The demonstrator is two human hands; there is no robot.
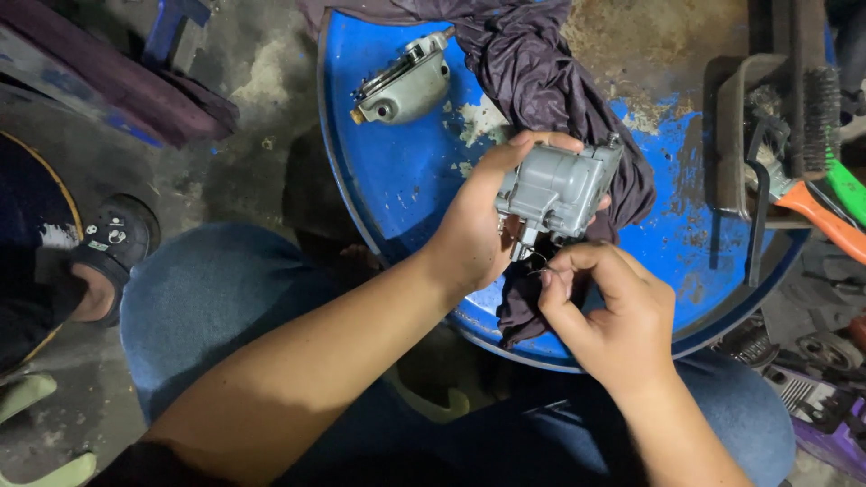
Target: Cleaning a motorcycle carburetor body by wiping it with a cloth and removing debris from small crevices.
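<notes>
While left hand [474, 230] grips grey metal housing [559, 189] and right hand [613, 316] pinches thin wire, worn blue drum top [406, 171] w/ dark cloth [541, 81] sits on stained concrete floor [262, 63].

A repair workshop: blue drum top [397, 171] as bench, wire brush [819, 117], metal parts (greasy floor).

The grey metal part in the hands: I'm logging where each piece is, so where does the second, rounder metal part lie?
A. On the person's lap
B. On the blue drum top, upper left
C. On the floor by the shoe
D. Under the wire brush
B: the rounder metal part lies on the blue drum top, up and left of the left hand holding the grey metal part.
</notes>
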